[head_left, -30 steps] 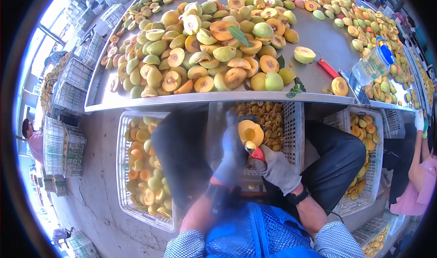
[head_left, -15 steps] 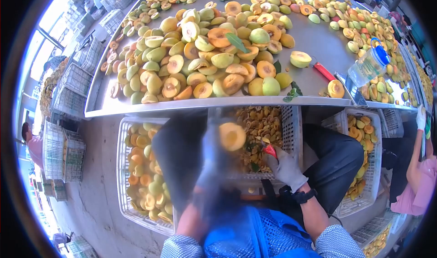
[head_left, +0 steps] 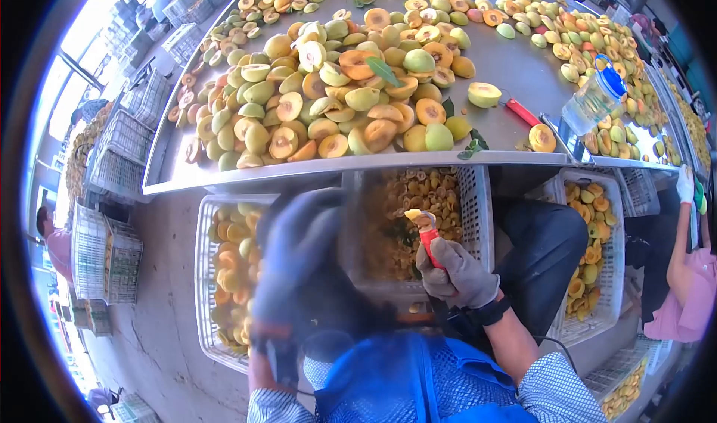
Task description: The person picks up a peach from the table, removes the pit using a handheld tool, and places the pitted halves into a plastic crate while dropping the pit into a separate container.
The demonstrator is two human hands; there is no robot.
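My right hand (head_left: pixel 457 274), in a grey glove, is closed round the red handle of a pitting knife (head_left: pixel 429 245); a bit of yellow fruit flesh sits at its tip. My left hand (head_left: pixel 302 232), gloved and smeared by motion, is over the right edge of the left crate (head_left: pixel 203 274) of halved fruit. Its fingers are too blurred to read. Between my knees stands a crate (head_left: pixel 484 218) holding small brown and orange pieces. Above it, a metal table (head_left: pixel 299 170) bears a big heap of green and orange halved fruit (head_left: pixel 328 87).
On the table lie a second red-handled tool (head_left: pixel 523 112) and a clear bottle with a blue lid (head_left: pixel 594 102). A fruit crate (head_left: pixel 620 274) is beside my right knee. A person in pink (head_left: pixel 687 288) is at the far right. Stacked crates (head_left: pixel 108 251) stand left.
My left hand has moved left from the middle crate, and the fruit half near it no longer shows there. My right hand has shifted slightly left, with the knife tip turned up.
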